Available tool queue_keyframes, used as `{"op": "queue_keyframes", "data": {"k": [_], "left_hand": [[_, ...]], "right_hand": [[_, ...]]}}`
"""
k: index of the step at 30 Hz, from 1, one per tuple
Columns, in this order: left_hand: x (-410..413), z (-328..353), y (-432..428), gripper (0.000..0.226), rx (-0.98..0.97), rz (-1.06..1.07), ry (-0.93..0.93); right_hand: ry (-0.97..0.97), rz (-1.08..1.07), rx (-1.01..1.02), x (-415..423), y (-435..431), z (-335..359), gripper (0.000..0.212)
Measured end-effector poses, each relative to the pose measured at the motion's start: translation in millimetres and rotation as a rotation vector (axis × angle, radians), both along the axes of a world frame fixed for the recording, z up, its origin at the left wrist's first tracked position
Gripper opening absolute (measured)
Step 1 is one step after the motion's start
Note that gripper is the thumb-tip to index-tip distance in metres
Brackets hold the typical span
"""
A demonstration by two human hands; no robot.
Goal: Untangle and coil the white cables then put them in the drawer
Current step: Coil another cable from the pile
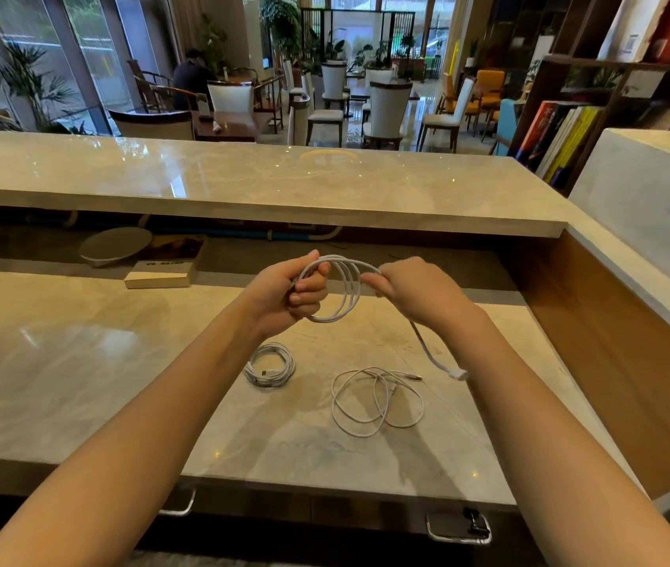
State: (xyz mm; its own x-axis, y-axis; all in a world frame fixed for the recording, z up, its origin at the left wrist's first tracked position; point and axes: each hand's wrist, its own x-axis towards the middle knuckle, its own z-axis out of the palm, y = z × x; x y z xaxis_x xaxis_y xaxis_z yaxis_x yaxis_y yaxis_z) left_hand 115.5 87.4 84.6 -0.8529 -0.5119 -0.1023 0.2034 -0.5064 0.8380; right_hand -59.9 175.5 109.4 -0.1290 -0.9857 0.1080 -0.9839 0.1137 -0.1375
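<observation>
We've got both hands up over the marble counter (79,362). Left hand (288,292) is fisted around a white cable (345,288), holding several loops together. Right hand (411,292) pinches the top of the same loops, fingers closed on the strand. Loose tail hangs below the right wrist, connector end (461,374) just above the counter. Two more white cables lie on the counter below the hands: a tight coiled bundle (269,365) on the left, a loose tangled one (378,399) to its right, apart from each other. Drawer handles (458,527) show under the counter's near edge; the drawers look closed. A book (163,268) and a round plate (114,245) sit on the lower shelf behind.
</observation>
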Motion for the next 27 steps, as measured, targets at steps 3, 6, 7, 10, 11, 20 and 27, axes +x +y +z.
{"op": "queue_keyframes", "data": {"k": [3, 6, 7, 10, 11, 20, 27], "left_hand": [[-1, 3, 2, 0.036, -0.016, -0.018, -0.080], [0, 6, 5, 0.031, -0.066, -0.051, -0.147], [0, 6, 6, 0.028, -0.089, -0.061, -0.162], [-1, 7, 9, 0.024, -0.086, -0.119, -0.142], [-1, 6, 9, 0.025, -0.064, -0.137, -0.121], [-3, 0, 8, 0.034, -0.231, 0.029, -0.290], [-29, -5, 31, 0.029, -0.856, 0.369, -0.636]], "right_hand": [[-0.273, -0.050, 0.073, -3, 1, -1, 0.045], [-0.611, -0.112, 0.066, -8, 2, 0, 0.029], [-0.659, -0.122, 0.054, -10, 2, -1, 0.024], [-0.827, -0.141, -0.020, -8, 0, -9, 0.016], [-0.934, -0.143, -0.039, -5, 1, -11, 0.017], [-1.652, -0.064, 0.015, 20, 9, -24, 0.026], [-1.712, -0.376, -0.174, 37, -1, -43, 0.012]]}}
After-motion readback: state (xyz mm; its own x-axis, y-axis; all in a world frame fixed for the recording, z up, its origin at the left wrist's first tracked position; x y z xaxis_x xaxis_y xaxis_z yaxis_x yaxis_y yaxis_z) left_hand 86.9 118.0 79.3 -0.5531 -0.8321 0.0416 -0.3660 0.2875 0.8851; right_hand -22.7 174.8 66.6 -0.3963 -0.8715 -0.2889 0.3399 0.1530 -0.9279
